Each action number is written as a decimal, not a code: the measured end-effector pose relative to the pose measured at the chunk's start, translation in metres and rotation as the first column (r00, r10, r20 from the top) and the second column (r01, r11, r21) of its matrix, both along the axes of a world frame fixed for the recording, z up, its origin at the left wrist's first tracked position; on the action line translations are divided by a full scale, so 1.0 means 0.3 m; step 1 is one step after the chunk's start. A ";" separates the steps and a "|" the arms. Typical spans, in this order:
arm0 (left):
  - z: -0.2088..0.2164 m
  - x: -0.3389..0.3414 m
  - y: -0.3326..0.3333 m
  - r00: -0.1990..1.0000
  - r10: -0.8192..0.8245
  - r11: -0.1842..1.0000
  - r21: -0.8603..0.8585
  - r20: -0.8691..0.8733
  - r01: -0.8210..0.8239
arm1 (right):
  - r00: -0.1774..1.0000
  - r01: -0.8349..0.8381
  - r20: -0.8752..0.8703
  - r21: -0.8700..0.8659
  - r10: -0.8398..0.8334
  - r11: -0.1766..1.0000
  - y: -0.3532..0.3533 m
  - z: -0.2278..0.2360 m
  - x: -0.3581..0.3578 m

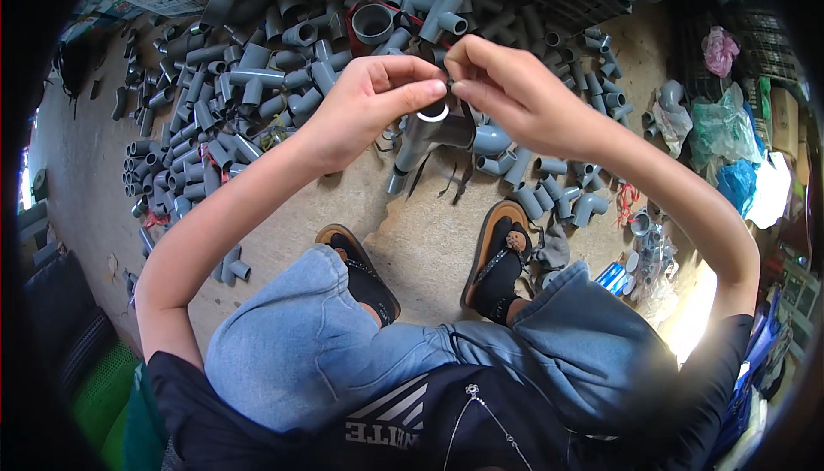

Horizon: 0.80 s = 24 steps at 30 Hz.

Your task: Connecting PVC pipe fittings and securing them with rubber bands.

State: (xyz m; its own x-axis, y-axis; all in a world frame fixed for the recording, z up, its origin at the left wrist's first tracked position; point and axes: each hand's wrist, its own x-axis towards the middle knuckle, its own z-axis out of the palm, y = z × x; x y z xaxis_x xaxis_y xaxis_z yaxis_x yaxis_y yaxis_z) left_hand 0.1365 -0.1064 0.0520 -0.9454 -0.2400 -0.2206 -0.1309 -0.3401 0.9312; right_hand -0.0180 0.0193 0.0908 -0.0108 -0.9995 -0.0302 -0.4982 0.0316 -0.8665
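Head view: pinching, apparently, a thin dark strip (467, 117) between thumbs and fingertips of left hand (382, 98) and right hand (515, 93), set close together, exact hold partly hidden. Just below, a grey pipe fitting (415, 143) with a pale-rimmed opening facing up. Beyond and to both sides, heaps of grey fittings (257, 77) across a concrete floor (309, 205). Nearer, sandalled feet (498, 269); far right, crumpled plastic bags (721, 132).

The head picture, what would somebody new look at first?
Probably the many gray pipe fittings spread over the floor across the upper half. Next, the left hand and right hand, fingertips close together near the top middle, by a gray branched pipe. A pink plastic bag stands out at upper right.
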 end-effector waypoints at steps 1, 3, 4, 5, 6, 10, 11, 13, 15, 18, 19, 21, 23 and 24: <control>-0.014 -0.003 -0.011 1.000 0.026 0.997 0.069 0.009 -0.027 | 0.999 0.016 -0.032 -0.004 -0.016 1.000 -0.017 0.006 -0.003; -0.045 -0.019 -0.008 0.998 0.059 0.994 0.088 0.001 -0.059 | 0.997 0.033 -0.070 -0.006 -0.033 0.999 -0.034 0.009 -0.001; -0.058 -0.033 -0.007 0.995 0.095 0.991 0.100 -0.008 -0.094 | 0.988 0.070 -0.132 -0.048 -0.076 0.996 -0.034 0.006 -0.001; -0.074 -0.041 0.006 0.993 0.118 0.989 0.088 -0.013 -0.116 | 0.974 0.103 -0.191 -0.092 -0.119 0.990 -0.032 0.004 0.001; -0.085 -0.040 0.024 0.988 0.151 0.983 0.110 -0.026 -0.148 | 0.969 0.167 -0.178 -0.055 -0.174 0.984 -0.027 0.011 0.018; -0.073 -0.050 0.127 0.978 0.184 0.975 0.109 0.100 -0.195 | 0.932 0.162 -0.321 -0.049 -0.169 0.986 0.063 0.035 0.033; -0.061 -0.056 0.150 0.975 0.160 0.979 0.102 0.155 -0.177 | 0.937 0.141 -0.316 -0.053 -0.151 0.989 0.082 0.048 0.033; -0.054 -0.067 0.194 0.964 0.166 0.965 0.167 0.206 -0.202 | 0.904 0.239 -0.377 0.055 -0.201 0.969 0.106 0.050 0.038; -0.062 -0.075 0.214 0.950 0.192 0.954 0.182 0.248 -0.240 | 0.908 0.244 -0.363 0.058 -0.207 0.968 0.113 0.041 0.046; -0.070 -0.074 0.219 0.947 0.191 0.957 0.166 0.259 -0.238 | 0.897 0.225 -0.404 0.074 -0.177 0.972 0.141 -0.001 0.054; -0.073 -0.073 0.220 0.949 0.173 0.967 0.138 0.264 -0.215 | 0.879 0.211 -0.446 0.043 -0.170 0.977 0.149 -0.020 0.064; -0.074 -0.070 0.209 0.961 0.131 0.980 0.115 0.242 -0.163 | 0.846 0.167 -0.515 0.012 -0.137 0.986 0.158 -0.035 0.077; -0.087 -0.067 0.191 0.973 0.076 0.996 0.037 0.217 -0.086 | 0.842 0.173 -0.519 0.003 -0.146 0.985 0.158 -0.042 0.087; -0.089 -0.072 0.189 0.976 0.096 0.995 0.007 0.194 -0.099 | 0.834 0.169 -0.532 -0.007 -0.147 0.986 0.154 -0.040 0.085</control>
State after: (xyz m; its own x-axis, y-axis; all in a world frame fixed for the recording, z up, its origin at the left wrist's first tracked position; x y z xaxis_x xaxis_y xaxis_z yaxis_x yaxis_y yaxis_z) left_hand 0.1149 -0.0498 0.0252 -0.8568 -0.3237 -0.4015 -0.2733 -0.3754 0.8857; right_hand 0.0075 0.0655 0.0787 -0.1937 -0.9810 -0.0131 -0.8652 0.1771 -0.4691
